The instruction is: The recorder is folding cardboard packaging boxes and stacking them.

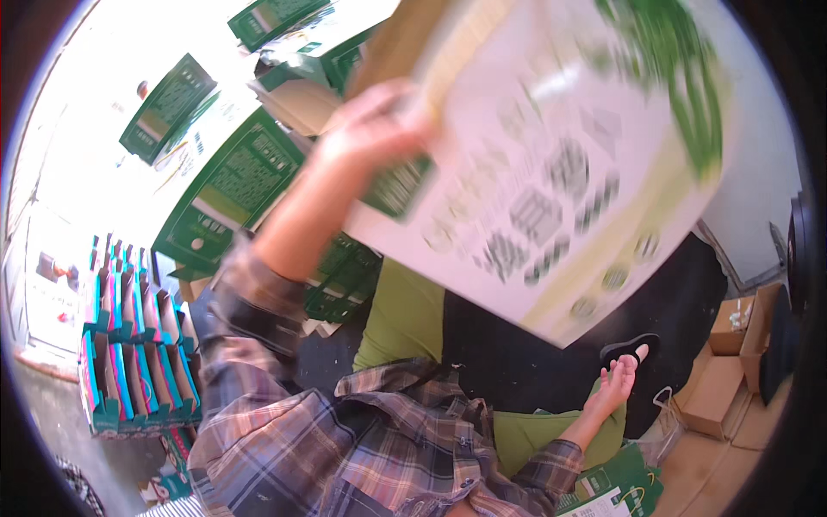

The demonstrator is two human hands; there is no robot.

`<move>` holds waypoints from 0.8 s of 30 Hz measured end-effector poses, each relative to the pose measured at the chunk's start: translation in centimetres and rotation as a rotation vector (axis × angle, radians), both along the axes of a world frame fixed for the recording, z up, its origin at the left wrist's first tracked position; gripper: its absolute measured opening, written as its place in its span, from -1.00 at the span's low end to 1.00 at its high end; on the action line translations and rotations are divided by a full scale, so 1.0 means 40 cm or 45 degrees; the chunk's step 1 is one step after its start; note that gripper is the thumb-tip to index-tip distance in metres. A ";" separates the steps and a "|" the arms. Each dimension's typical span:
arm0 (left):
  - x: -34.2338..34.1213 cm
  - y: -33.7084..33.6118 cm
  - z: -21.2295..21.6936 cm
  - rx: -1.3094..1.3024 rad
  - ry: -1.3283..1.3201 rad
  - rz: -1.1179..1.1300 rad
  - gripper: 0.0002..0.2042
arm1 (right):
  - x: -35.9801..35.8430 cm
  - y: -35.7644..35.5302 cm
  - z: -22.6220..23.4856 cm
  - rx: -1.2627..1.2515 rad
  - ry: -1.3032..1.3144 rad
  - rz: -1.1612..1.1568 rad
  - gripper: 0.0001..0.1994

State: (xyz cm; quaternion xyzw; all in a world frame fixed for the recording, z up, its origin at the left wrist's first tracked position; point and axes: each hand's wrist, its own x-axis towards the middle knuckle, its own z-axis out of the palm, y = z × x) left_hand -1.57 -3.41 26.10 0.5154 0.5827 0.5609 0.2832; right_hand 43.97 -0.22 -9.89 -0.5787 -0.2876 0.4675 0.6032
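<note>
Holding the large white printed carton with green stalk artwork (551, 215) up by its left edge: bare left hand (379, 121) has its fingers closed on that edge, hand and carton both motion-blurred, exact thumb placement can't be told. Carton is tilted, in front of the body, filling the upper middle and right of the view.

Bare right hand (610, 392) is well apart from it, low by the right knee, fingers loosely spread, palm partly showing.

Edges: carton's lowest corner hangs over the black floor covering (551, 379); that dark surface shows between the olive-green trouser legs (398, 319) and runs right to the brown cardboard boxes (715, 392). Black sandal (613, 351) sits on it, near the right fingertips. Tight side is the left: stacked dark-green and white cartons (228, 194) stand close beside the left forearm.

Containers: far left, two rows of narrow open-topped cardboard trays with turquoise edges (138, 379), slots facing up, contents too small to tell. White carton shows a brown side at upper left, inside not readable. Lower right, flat green packs with yellow cord handles (616, 482) lie beside the right leg
</note>
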 end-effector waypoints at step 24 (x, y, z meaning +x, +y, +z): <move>-1.025 -0.782 0.290 0.316 -0.413 1.309 -0.68 | -0.056 -0.015 0.030 -0.268 -0.150 0.322 -0.75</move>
